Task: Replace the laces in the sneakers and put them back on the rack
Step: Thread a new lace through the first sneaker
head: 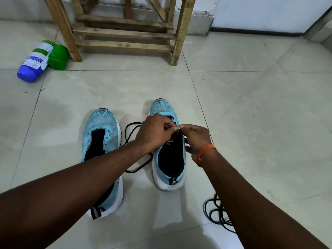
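Both hands over right sneaker (pixel 168 159): left hand (pixel 154 132) and right hand (pixel 195 139) pinch black lace (pixel 133 141) at eyelets. Left sneaker (pixel 100 137) unlaced. Second lace (pixel 215 212) coiled near right. Wooden rack (pixel 124 31) far.

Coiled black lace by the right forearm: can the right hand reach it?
Probably yes: the coiled black lace lies free beside that forearm, but the right hand pinches the other lace at the right sneaker and must release first.

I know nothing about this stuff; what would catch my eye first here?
The left hand and right hand meet at centre over one light-blue sneaker, pinching a black lace. The other sneaker sits lace-free to its left. Behind stands a wooden rack, a blue-capped bottle lying beside it.
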